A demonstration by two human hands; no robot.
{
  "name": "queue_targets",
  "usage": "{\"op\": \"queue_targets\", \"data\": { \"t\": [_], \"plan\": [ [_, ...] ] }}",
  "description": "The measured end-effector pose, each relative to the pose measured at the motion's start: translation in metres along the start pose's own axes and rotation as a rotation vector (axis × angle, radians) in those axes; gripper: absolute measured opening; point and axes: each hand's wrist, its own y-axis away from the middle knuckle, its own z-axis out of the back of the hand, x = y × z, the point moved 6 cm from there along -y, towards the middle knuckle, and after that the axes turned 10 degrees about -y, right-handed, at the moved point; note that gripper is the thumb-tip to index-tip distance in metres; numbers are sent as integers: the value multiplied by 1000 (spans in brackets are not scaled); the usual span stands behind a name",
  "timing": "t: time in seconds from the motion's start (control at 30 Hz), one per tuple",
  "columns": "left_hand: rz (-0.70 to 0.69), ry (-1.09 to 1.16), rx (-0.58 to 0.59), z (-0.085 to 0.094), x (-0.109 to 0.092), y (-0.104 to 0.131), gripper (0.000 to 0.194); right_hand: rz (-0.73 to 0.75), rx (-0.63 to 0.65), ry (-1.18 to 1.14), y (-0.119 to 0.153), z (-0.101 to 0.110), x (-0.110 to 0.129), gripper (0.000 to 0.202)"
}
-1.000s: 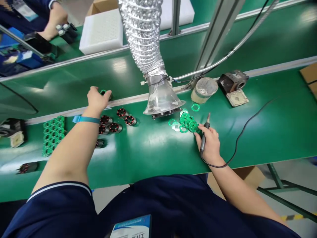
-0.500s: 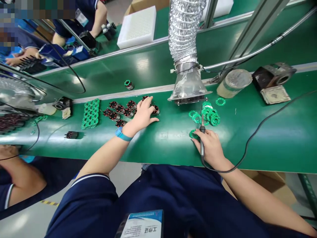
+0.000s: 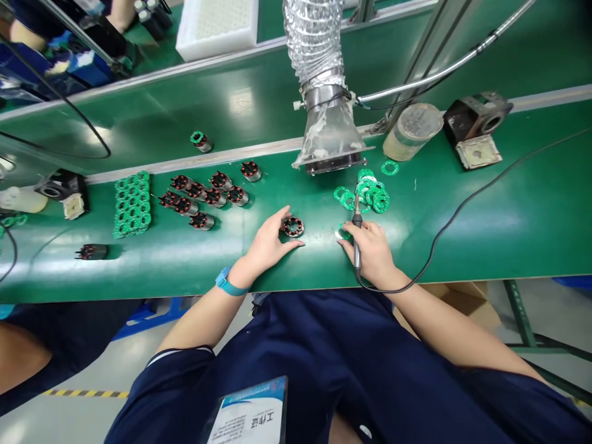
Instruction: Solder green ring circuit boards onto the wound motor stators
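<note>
While the left hand curls around a copper-wound core on the green table, the right hand grips a soldering iron and pinches a green ring.

My bench is brightly lit, apparently from overhead, with white glare pooling on the green top between my hands and beside my left wrist. The upright panel throws back hazy bright patches. Soft shadows lie beside the stators. The wide view stretches my arms toward the edges, and the dark upper right corner loses detail.
</note>
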Motion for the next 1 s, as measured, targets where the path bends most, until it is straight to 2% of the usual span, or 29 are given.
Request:
{"op": "queue_targets", "data": {
  "t": [0.07, 0.17, 0.37, 0.53, 0.73, 0.8, 1.0],
  "plan": [
    [-42, 34, 15, -2, 1, 0, 72, -7, 15, -15, 1, 0, 1, 34],
    [-91, 64, -25, 3, -1, 0, 52, -3, 32, -49, 3, 0, 3, 39],
    [-25, 138, -102, 8, -25, 5, 49, 9, -19, -93, 3, 3, 3, 41],
    [-59, 100, -127, 3, -47, -2, 55, 13, -129, -152, 5, 22, -1, 41],
    [-157, 82, -38, -11, -62, -16, 51, -85, -161, -270, 16, 47, -1, 65],
    [-165, 51, 15, -13, -68, -20, 49, -117, -155, -296, 20, 53, 0, 63],
    [-105, -14, 234, -20, -86, -27, 40, -93, -170, -438, 29, 63, 8, 45]
  ]
}}
